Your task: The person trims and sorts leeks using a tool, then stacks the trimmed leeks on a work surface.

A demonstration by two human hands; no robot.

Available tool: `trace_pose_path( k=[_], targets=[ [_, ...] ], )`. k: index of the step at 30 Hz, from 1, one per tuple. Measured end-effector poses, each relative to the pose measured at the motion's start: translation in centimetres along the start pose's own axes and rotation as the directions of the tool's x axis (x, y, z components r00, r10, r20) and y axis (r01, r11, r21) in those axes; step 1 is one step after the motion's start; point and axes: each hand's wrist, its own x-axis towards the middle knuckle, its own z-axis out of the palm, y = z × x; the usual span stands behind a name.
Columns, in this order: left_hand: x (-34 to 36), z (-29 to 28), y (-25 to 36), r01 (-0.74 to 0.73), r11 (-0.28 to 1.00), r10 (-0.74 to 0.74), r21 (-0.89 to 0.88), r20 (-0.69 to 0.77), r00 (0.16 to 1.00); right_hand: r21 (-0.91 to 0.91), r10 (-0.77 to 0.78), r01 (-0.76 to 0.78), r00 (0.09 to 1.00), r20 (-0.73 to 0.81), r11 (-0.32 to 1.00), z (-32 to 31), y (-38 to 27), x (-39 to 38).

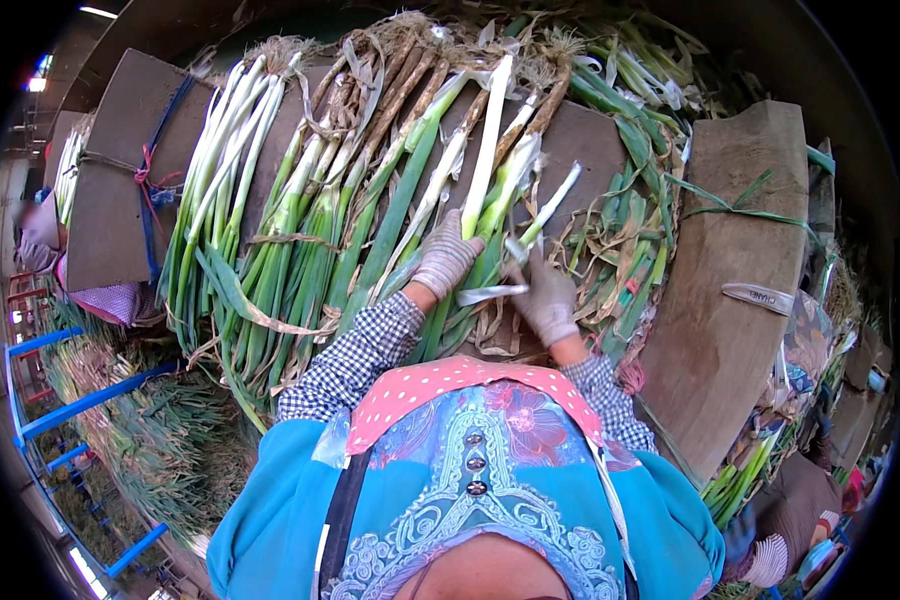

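My left hand point(448, 258), in a pale striped knit glove, is closed on green onion stalks point(490, 200) with long white stems and green leaves. Just right of it, my right hand point(542, 292), also gloved, pinches a pale strip of onion leaf point(516, 250). To the left lie rows of onions with white stems point(235, 150), and at the top several have brown, unpeeled stems and roots point(400, 85). A heap of green and withered leaves point(620, 270) lies right of my right hand.
Boards tied with cord stand at the left point(110, 190) and right point(720, 320). Onion piles point(140, 440) lie beside blue metal frames point(90, 405) at lower left. Other people are at the left edge point(45, 240) and lower right point(780, 520).
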Motion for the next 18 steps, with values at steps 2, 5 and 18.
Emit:
trace_pose_path(
  k=[2, 5, 18],
  targets=[
    [-0.5, -0.3, 1.7, -0.015, 1.0, 0.015, 0.014, -0.003, 1.0, -0.029, 0.041, -0.043, 0.997, -0.064, 0.999, -0.4, 1.3, 4.1],
    [0.4, 1.4, -0.1, -0.052, 0.992, 0.065, 0.119, -0.109, 0.992, -0.072, 0.089, -0.101, 0.983, -0.157, 0.992, -2.7, 2.3, 10.6],
    [2.4, 3.2, 3.5, -0.088, 0.91, 0.128, 0.406, -0.071, 0.989, 0.059, 0.21, -0.215, 0.975, 0.072, 0.975, -6.9, 3.3, 14.1]
  ],
)
